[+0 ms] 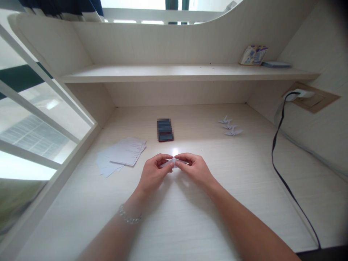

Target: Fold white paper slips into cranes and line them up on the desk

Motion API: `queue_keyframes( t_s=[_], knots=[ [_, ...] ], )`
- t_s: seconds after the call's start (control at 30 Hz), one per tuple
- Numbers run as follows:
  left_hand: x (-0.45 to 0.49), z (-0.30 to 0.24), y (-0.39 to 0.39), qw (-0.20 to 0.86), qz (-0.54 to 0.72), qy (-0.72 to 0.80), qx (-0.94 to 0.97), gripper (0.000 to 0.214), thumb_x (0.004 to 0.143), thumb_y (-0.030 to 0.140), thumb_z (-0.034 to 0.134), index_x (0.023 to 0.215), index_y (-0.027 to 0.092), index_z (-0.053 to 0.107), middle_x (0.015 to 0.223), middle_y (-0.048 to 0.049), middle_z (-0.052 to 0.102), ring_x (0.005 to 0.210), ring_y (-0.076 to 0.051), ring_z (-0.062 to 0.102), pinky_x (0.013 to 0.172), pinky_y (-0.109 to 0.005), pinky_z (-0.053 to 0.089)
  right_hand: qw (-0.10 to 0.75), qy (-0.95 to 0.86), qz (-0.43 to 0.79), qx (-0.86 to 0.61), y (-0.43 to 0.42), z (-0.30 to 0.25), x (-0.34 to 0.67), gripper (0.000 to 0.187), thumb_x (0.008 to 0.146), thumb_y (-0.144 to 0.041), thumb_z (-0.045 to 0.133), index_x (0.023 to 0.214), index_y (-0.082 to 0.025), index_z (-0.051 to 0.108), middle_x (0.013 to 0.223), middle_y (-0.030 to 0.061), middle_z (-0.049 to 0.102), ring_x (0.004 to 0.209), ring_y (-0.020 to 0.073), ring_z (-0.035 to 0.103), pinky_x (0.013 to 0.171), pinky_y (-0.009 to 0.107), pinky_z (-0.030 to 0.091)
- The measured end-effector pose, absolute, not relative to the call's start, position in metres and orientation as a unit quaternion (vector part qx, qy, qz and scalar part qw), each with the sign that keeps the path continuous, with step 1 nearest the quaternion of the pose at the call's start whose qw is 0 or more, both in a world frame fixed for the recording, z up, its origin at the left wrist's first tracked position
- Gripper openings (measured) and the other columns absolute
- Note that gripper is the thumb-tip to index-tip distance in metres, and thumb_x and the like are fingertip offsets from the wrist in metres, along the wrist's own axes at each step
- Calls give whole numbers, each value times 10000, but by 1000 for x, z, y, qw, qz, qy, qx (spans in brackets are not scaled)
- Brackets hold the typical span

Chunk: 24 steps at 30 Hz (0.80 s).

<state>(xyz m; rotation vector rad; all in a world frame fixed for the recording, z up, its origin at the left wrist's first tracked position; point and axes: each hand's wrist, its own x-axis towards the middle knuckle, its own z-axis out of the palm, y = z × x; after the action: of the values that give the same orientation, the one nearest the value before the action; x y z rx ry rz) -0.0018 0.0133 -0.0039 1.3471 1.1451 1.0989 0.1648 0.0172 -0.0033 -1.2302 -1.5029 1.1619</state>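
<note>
A small piece of folded white paper (174,162) is held between both hands, just above the middle of the desk. My left hand (156,170) pinches its left side between thumb and fingers; a beaded bracelet circles that wrist. On the other side, my right hand (195,168) grips the paper the same way, fingertips meeting the left ones near its top. Much of the paper is hidden behind the fingers. Several folded paper cranes (231,127) stand farther back on the right. To the left lies a loose pile of white paper sheets (127,151).
A dark, blurred-out phone-like rectangle (165,129) lies beyond my hands. A black cable (277,166) runs from the wall socket (312,98) down the desk's right side. The shelf (174,70) above holds a patterned packet (253,55). White bars (35,112) edge the left.
</note>
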Motion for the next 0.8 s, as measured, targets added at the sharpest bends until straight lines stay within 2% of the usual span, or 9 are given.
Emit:
queue_keyframes(
  t_s=[0.1, 0.23, 0.4, 0.63, 0.8],
  knots=[
    [-1, -3, 13, 513, 469, 471, 543, 276, 691, 314, 696, 901, 141, 650, 804, -62, 691, 652, -148, 629, 608, -266, 517, 437, -595, 471, -484, 16, -3, 164, 226, 748, -316, 631, 930, -206, 706, 938, 64, 690, 862, 200, 630, 732, 308, 493],
    [0, -3, 13, 512, 479, 475, 532, 252, 690, 300, 700, 881, 142, 654, 727, -44, 680, 609, -138, 618, 582, -255, 513, 469, -585, 467, -470, 15, -5, 162, 209, 732, -321, 661, 898, -212, 725, 852, 58, 687, 800, 189, 630, 688, 300, 489],
    [1, -3, 12, 500, 491, 486, 523, 232, 678, 306, 705, 838, 140, 674, 709, -52, 683, 581, -141, 614, 558, -257, 509, 493, -571, 485, -441, 15, -7, 161, 193, 713, -330, 682, 861, -217, 732, 853, 62, 689, 802, 193, 635, 710, 313, 490],
    [-1, -4, 13, 514, 463, 474, 545, 217, 667, 298, 709, 817, 147, 665, 790, -65, 690, 667, -162, 635, 613, -278, 524, 443, -554, 542, -450, 19, -6, 164, 183, 679, -269, 690, 830, -165, 697, 822, 59, 693, 796, 186, 631, 739, 314, 488],
    [-5, -7, 15, 505, 434, 474, 575, 167, 690, 266, 682, 807, 152, 651, 819, -67, 684, 748, -178, 639, 689, -293, 511, 415, -544, 573, -450, 19, -4, 165, 137, 679, -220, 658, 799, -157, 677, 754, 32, 664, 698, 145, 601, 660, 270, 463]
  ],
)
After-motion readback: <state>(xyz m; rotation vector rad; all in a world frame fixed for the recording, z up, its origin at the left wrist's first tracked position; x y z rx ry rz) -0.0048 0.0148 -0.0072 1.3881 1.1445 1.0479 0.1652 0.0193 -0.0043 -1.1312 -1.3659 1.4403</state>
